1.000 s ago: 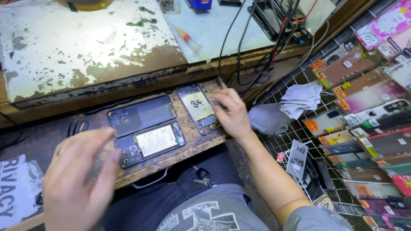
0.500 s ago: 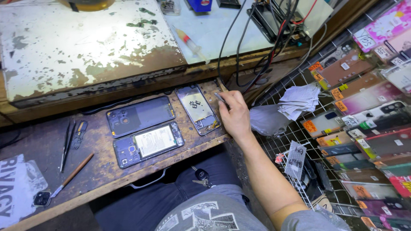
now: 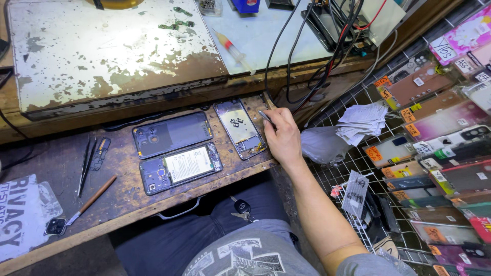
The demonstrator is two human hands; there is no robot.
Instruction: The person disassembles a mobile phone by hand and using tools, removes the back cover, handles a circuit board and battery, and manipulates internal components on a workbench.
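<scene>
Right hand (image 3: 284, 139): I see it pinching a small metal piece (image 3: 266, 116), right of the phone frame (image 3: 239, 128).
Left hand: out of view.
Risk: I judge the piece could slip off the bench edge.

Coloured packaged phone cases (image 3: 440, 153) (orange price stickers) fill the right rack; a white printed sheet (image 3: 23, 214) lies lower left.

I find bare desk (image 3: 128, 197) between the tweezers (image 3: 84, 163) and opened phones (image 3: 176, 151); hanging cables (image 3: 302, 56) and the wire rack (image 3: 358, 168) block the right.
</scene>
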